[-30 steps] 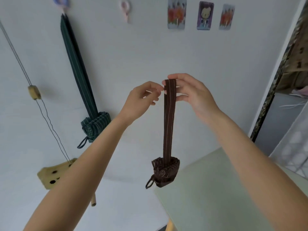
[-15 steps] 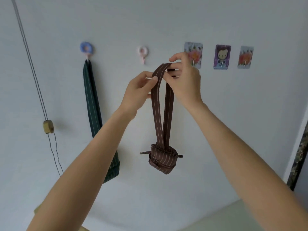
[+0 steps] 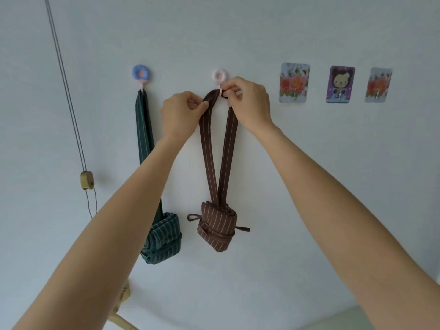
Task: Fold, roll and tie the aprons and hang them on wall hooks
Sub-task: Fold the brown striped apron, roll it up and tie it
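Here both hands point(image 3: 181, 110) point(image 3: 247, 101) pinch the brown apron's strap point(image 3: 209, 97) at the pink hook point(image 3: 220, 76).

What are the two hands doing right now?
Left hand: pinches the brown apron's strap.
Right hand: pinches the strap at the pink hook.

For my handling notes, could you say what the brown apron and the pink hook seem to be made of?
Brown apron: woven cloth, probably cotton, matte; it folds softly and shows pinstripes. Pink hook: likely moulded plastic, smooth ring shape; hard to confirm.
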`<move>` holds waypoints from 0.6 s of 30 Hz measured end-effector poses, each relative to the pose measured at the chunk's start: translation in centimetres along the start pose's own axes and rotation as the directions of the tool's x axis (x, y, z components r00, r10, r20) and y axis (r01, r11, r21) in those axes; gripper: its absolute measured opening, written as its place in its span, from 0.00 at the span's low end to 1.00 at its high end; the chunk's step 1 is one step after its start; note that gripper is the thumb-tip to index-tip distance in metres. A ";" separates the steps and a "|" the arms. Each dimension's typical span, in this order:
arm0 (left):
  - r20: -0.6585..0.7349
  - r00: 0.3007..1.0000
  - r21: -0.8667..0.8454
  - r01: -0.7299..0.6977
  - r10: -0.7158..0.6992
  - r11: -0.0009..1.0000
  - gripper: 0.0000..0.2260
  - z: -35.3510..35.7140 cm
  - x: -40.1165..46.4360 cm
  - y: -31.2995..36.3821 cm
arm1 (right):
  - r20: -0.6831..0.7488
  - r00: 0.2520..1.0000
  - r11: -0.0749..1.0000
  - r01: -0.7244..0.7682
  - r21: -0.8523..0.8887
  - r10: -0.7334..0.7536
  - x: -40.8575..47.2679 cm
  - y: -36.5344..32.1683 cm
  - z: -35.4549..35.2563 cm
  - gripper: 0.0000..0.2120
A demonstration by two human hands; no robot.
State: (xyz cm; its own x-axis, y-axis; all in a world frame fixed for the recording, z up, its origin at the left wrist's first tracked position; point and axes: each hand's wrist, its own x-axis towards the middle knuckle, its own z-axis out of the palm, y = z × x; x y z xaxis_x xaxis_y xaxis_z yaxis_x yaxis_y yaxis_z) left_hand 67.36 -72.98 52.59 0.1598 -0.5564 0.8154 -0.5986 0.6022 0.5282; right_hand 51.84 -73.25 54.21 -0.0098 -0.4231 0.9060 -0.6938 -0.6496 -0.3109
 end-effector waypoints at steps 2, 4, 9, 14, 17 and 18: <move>0.083 0.997 0.053 0.004 -0.008 0.999 0.04 0.0 -0.8 -0.4 | 0.054 0.997 0.990 -0.067 0.126 0.061 -0.6 0.1 0.1 0.12; 0.136 0.991 0.049 -0.011 0.004 0.999 0.03 0.1 -1.8 -0.6 | 0.095 0.992 0.981 -0.097 0.167 0.082 -1.3 0.2 -0.2 0.16; 0.210 0.977 -0.011 0.033 -0.030 0.999 0.05 0.6 -6.7 -2.7 | 0.224 0.961 0.946 -0.218 0.240 0.165 -7.5 0.5 -1.1 0.15; 0.447 0.875 0.120 0.150 -0.188 0.981 0.18 1.7 -13.9 -6.0 | 0.497 0.773 0.847 -0.516 0.129 0.396 -17.8 4.2 -0.5 0.29; 0.560 0.799 0.158 0.158 -0.220 0.975 0.21 2.4 -17.2 -7.1 | 0.635 0.568 0.601 -0.775 0.197 0.524 -22.8 5.9 0.7 0.26; 0.569 0.793 0.154 0.158 -0.218 0.975 0.21 2.5 -17.7 -7.1 | 0.646 0.553 0.522 -0.810 0.267 0.526 -23.7 6.0 0.9 0.23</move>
State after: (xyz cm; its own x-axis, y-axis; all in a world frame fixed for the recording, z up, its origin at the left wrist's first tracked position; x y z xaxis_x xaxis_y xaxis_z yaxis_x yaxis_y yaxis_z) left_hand 66.80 -68.81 33.80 -0.1896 -0.8984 0.3961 -0.6792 0.4114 0.6078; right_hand 48.58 -67.71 30.56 0.0950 -0.9839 0.1514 -0.1619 -0.1653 -0.9729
